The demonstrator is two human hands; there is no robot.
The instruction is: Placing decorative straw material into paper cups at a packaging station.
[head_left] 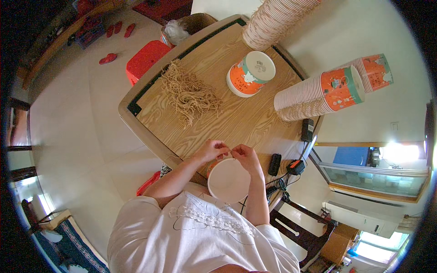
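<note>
Close to my body, a round paper bucket (229, 182) shows its pale open side or base, with a little orange at its left side. My left hand (215, 150) and my right hand (246, 157) meet just above its far rim. Both have thumb and fingers pinched, almost tip to tip. Whatever lies between the fingertips is too small to make out. Beyond my left hand, a loose tangle of tan paper cord (189, 95) lies on the wood-grain table (227, 123). Farther off stands an orange and green printed paper bucket (246, 82).
Long stacks of nested paper buckets (314, 93) lie at the right, and another tall stack (273, 25) stands at the far edge. A black power adapter (307, 130), a black remote-like box (274, 164) and cables (282, 183) are right of my hands. A red stool (146, 59) stands beyond the left edge.
</note>
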